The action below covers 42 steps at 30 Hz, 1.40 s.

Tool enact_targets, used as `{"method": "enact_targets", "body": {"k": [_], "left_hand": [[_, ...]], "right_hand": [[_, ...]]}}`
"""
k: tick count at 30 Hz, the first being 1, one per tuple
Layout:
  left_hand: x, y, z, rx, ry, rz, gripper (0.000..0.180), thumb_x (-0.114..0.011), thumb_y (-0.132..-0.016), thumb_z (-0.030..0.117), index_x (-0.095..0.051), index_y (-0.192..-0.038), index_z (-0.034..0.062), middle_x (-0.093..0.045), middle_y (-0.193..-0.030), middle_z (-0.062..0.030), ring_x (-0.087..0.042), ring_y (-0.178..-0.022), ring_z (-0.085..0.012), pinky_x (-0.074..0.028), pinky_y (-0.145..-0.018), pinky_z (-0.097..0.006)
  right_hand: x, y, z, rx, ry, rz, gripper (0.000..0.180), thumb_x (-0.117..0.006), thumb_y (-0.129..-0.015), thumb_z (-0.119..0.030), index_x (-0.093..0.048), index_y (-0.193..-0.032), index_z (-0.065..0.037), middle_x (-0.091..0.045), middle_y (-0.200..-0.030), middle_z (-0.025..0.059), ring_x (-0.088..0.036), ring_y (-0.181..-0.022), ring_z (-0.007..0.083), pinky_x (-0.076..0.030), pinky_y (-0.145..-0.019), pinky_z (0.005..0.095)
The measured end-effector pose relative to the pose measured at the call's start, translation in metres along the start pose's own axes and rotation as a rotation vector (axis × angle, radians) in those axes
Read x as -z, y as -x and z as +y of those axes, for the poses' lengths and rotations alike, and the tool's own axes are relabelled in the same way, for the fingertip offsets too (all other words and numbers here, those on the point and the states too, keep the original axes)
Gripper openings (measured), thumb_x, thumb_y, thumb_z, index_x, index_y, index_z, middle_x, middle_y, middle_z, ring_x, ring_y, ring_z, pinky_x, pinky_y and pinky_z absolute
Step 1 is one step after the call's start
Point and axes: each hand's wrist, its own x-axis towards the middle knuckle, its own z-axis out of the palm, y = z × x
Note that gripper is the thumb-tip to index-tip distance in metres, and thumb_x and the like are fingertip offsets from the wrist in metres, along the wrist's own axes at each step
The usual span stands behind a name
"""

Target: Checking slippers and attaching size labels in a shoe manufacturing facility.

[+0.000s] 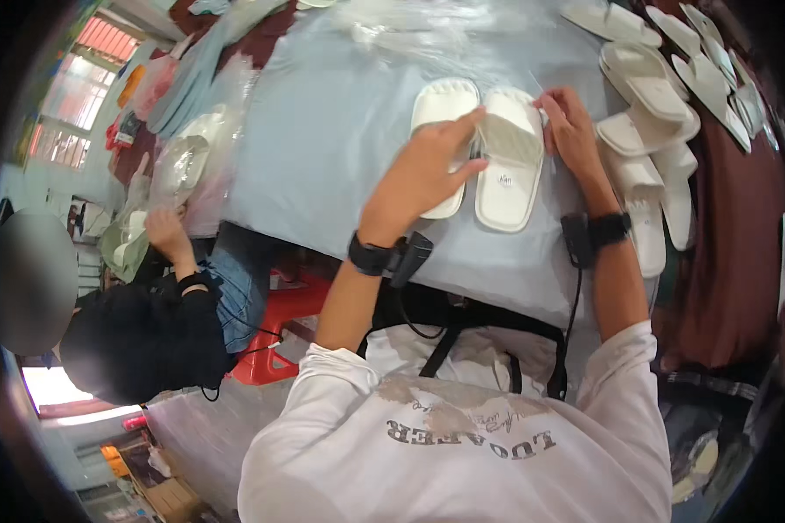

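A pair of white slide slippers lies side by side on the grey-blue table cover before me. My left hand (429, 177) reaches over the left slipper (445, 98) and hides its middle. Its thumb and index finger are apart, with the fingertip close to the right slipper's strap. The right slipper (506, 193) shows its insole, with a small dark mark on it. At the outer edge of that slipper's strap is my right hand (569, 129), fingers bent together in a pinch. A thin pale strand rises near its fingertips; whether they grip it is unclear.
Several more white slippers (644, 131) are heaped along the right, some on dark red cloth (728, 253). Clear plastic film (436, 30) lies at the table's far side. On the left, another person (148, 331) handles bagged slippers beside a red stool (275, 322).
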Motion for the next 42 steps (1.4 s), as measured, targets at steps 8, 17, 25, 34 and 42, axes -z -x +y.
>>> {"method": "enact_targets", "body": {"k": [8,17,25,34,42], "left_hand": [[0.015,0.000,-0.013,0.246,-0.053,0.260,0.025,-0.065,-0.087,0.005,-0.066,-0.112,0.0047,-0.069,-0.081,-0.0188,-0.069,-0.077,-0.0349,-0.052,-0.071,-0.042],[0.031,0.034,-0.022,0.349,-0.035,0.433,0.019,-0.063,-0.086,-0.002,-0.069,-0.104,0.0040,-0.071,-0.083,-0.0174,-0.071,-0.075,-0.0267,-0.055,-0.072,-0.034],[0.069,0.072,-0.058,0.523,-0.149,0.610,0.017,-0.071,-0.084,0.001,-0.070,-0.100,0.0056,-0.073,-0.083,-0.0138,-0.072,-0.076,-0.0252,-0.055,-0.072,-0.034],[0.114,0.069,-0.150,0.597,-0.415,0.788,0.013,-0.071,-0.081,0.009,-0.068,-0.093,0.0106,-0.070,-0.075,-0.0137,-0.070,-0.075,-0.0348,-0.052,-0.068,-0.046],[0.134,0.064,-0.188,0.628,-0.441,0.682,0.020,-0.069,-0.084,0.010,-0.066,-0.103,0.0073,-0.072,-0.089,-0.0192,-0.068,-0.087,-0.0407,-0.053,-0.078,-0.052]], "right_hand": [[-0.020,0.017,-0.034,-0.152,-0.542,-0.357,0.021,-0.049,-0.108,-0.023,-0.053,-0.110,-0.003,-0.070,-0.110,0.0157,-0.073,-0.080,0.0211,-0.060,-0.073,0.0324],[-0.026,0.015,-0.031,-0.132,-0.385,-0.337,0.022,-0.053,-0.106,-0.025,-0.055,-0.109,-0.004,-0.070,-0.100,0.0148,-0.073,-0.081,0.0220,-0.059,-0.072,0.0314],[-0.028,0.014,-0.031,-0.113,-0.357,-0.347,0.016,-0.053,-0.105,-0.021,-0.057,-0.107,-0.005,-0.069,-0.093,0.0098,-0.070,-0.078,0.0169,-0.056,-0.072,0.0284],[-0.032,0.017,-0.026,-0.083,-0.321,-0.266,0.016,-0.055,-0.105,-0.020,-0.058,-0.106,-0.005,-0.068,-0.090,0.0075,-0.066,-0.074,0.0144,-0.053,-0.067,0.0279],[-0.029,0.010,-0.015,-0.077,-0.340,-0.298,0.015,-0.054,-0.105,-0.019,-0.058,-0.106,-0.005,-0.068,-0.086,0.0080,-0.066,-0.067,0.0135,-0.053,-0.062,0.0263]]}}
